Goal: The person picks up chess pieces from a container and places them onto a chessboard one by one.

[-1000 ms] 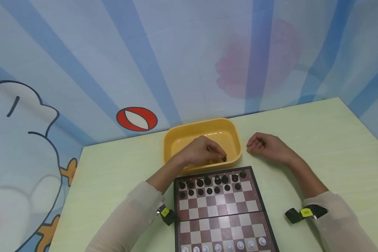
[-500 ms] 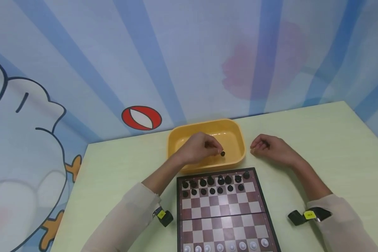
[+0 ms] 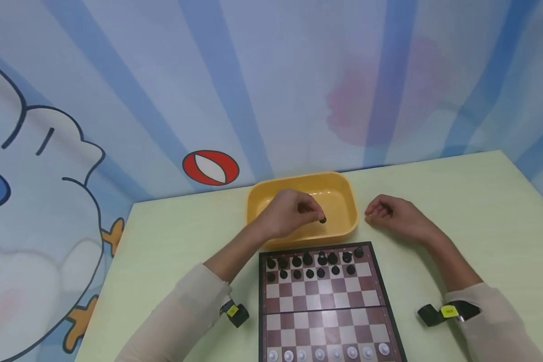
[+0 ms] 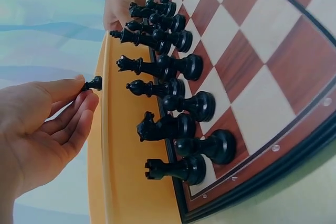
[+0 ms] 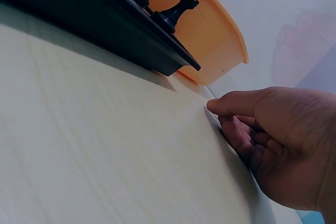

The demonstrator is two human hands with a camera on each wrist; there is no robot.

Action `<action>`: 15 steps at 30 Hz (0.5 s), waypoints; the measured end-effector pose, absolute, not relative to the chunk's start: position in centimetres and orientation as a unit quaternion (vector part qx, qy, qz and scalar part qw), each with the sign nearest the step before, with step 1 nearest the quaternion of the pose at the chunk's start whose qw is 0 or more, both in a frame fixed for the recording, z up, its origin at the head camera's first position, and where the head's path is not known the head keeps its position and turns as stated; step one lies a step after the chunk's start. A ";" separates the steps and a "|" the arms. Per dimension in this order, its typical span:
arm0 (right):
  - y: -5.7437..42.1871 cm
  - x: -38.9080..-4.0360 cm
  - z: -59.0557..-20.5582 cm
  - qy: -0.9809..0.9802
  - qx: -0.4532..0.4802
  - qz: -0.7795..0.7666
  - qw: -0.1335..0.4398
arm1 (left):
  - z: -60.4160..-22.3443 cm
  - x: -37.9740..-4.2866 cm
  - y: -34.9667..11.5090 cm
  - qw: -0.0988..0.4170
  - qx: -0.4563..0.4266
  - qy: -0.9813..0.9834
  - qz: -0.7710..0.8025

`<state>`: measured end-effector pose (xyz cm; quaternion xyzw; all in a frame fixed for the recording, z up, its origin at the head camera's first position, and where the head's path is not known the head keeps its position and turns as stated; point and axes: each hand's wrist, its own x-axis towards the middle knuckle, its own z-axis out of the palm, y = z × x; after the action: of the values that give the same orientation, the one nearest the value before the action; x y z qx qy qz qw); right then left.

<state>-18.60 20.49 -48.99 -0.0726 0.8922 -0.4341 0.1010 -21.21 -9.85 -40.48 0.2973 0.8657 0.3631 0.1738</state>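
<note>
Between thumb and fingertips my left hand [image 3: 286,215] pinches a small black chess pawn [image 4: 95,83], held over the yellow tray [image 3: 338,203]. In front of that tray lies the chessboard [image 3: 315,301]. Black chess pieces fill most of its two far rows; in the left wrist view a black rook [image 4: 176,170] and a knight [image 4: 165,127] stand upright near the corner. My right hand [image 3: 400,218] rests on the table to the right of the tray, fingers loosely curled, holding nothing.
White chess pieces [image 3: 352,352] stand in a row on the near part of the board, cut off by the lower frame edge. A printed wall covering [image 3: 289,100] rises right behind the table [image 3: 470,201] and the tray.
My left hand has lifted slightly from near the tray's front edge, still pinching the pawn. The right hand stays put. The whole head view has shifted a little.
</note>
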 end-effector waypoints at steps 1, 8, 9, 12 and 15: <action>20.6 -18.5 -49.0 0.891 -0.072 -0.436 0.101 | -40.5 -21.1 -9.8 0.171 0.301 0.866 0.360; 20.8 -18.3 -48.7 0.892 -0.070 -0.435 0.104 | -40.1 -20.0 -9.0 0.154 0.315 0.876 0.330; 20.9 -18.3 -48.7 0.892 -0.070 -0.435 0.100 | -40.0 -19.8 -8.8 0.150 0.321 0.877 0.325; 20.9 -18.5 -48.6 0.890 -0.074 -0.438 0.099 | -39.6 -19.2 -8.4 0.143 0.339 0.881 0.297; 20.7 -18.5 -48.5 0.889 -0.082 -0.439 0.102 | -39.2 -18.7 -8.0 0.140 0.356 0.883 0.271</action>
<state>-18.53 20.72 -48.48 -0.0815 0.8891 -0.4387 0.1024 -18.68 -7.99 -39.23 0.3558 0.8833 0.2711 0.1402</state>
